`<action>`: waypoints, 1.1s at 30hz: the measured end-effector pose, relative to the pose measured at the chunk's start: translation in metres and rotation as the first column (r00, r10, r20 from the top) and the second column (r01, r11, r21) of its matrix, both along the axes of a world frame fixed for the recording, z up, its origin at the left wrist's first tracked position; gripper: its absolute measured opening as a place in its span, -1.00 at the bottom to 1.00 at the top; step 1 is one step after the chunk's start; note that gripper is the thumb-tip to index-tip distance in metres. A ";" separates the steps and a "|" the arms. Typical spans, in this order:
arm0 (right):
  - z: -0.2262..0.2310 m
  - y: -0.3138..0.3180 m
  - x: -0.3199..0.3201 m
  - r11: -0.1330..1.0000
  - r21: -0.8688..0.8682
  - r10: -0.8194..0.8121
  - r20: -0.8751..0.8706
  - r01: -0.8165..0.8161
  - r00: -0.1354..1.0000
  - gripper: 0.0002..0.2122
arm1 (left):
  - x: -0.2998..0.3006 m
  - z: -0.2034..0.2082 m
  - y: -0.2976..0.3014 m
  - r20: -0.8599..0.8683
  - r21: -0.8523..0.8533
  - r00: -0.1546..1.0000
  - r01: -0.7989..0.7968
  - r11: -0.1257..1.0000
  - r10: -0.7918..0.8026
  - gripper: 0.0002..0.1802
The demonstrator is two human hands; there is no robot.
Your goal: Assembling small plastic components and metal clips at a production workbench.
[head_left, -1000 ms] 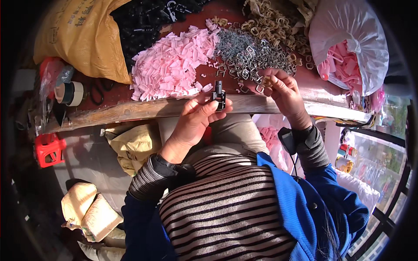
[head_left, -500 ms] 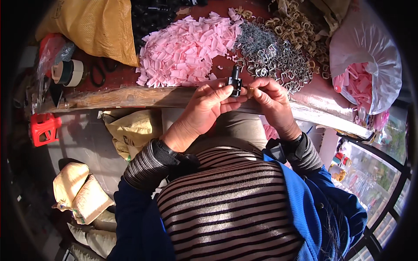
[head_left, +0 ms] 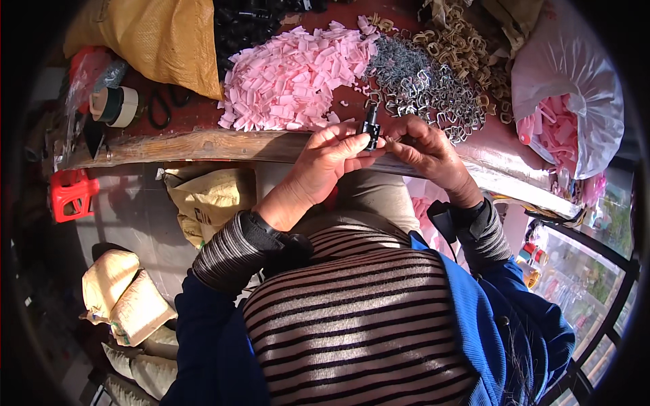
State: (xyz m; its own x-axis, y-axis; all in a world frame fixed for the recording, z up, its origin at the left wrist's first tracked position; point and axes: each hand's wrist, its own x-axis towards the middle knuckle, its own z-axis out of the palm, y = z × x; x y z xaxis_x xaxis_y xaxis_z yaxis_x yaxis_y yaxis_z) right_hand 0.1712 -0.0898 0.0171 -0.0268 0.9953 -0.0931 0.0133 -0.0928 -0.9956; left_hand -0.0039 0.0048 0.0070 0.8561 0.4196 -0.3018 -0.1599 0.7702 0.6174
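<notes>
Between the thumb and fingers of my left hand is a small black plastic part with a narrow stem pointing away from me. My right hand is beside it, thumb and fingertips pinched together close to the part's right side. Whatever those fingertips hold is too small and shaded to make out. Both hands are over the table's near wooden edge. Just beyond them lies a heap of flat pink plastic pieces. Right of it are small grey metal pieces and silvery U-shaped metal shackles.
Brass-coloured shackles lie behind the silvery ones. A yellow woven sack and tape rolls sit at the left. A white plastic bag of pink parts stands right. A red stool and filled sacks are on the floor.
My right hand has tilted and curled, with its fingertips turned downward. The brass-coloured piece seen between them is now hidden. My left hand still holds the black part.
</notes>
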 end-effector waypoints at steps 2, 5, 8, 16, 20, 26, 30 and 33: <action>-0.005 -0.003 0.000 0.999 0.011 -0.052 0.034 0.051 0.998 -0.85 | -0.002 0.000 -0.002 -0.007 0.015 1.000 -0.015 1.000 0.015 -0.79; 0.001 -0.007 -0.003 0.997 -0.029 -0.072 -0.017 0.072 0.997 -0.86 | -0.004 0.000 -0.005 -0.028 0.032 0.999 -0.044 0.999 0.045 -0.80; 0.003 -0.008 -0.006 0.990 -0.132 -0.070 -0.157 0.049 0.985 -0.87 | -0.006 0.000 -0.009 -0.068 0.044 0.995 -0.075 0.996 0.078 -0.81; -0.008 0.015 -0.023 0.946 0.030 -0.307 -0.226 0.322 0.925 -0.87 | 0.005 0.004 -0.007 -0.038 -0.042 0.991 -0.126 0.991 0.125 -0.80; -0.020 0.012 -0.029 0.864 0.306 -0.457 0.141 0.400 0.878 -0.87 | 0.007 0.005 -0.001 0.012 -0.131 0.990 -0.139 0.981 0.142 -0.80; -0.011 0.002 -0.026 0.895 0.184 -0.431 0.125 0.406 0.894 -0.86 | 0.010 0.000 0.003 0.009 -0.123 0.996 -0.087 0.989 0.089 -0.81; 0.013 0.000 -0.010 0.928 0.087 -0.362 -0.004 0.361 0.932 -0.86 | 0.008 0.003 -0.001 -0.008 -0.073 1.000 -0.018 0.997 0.018 -0.81; 0.019 -0.003 -0.011 0.950 0.142 -0.282 0.014 0.277 0.959 -0.86 | 0.003 0.007 -0.009 0.002 -0.056 1.000 -0.003 0.998 0.004 -0.79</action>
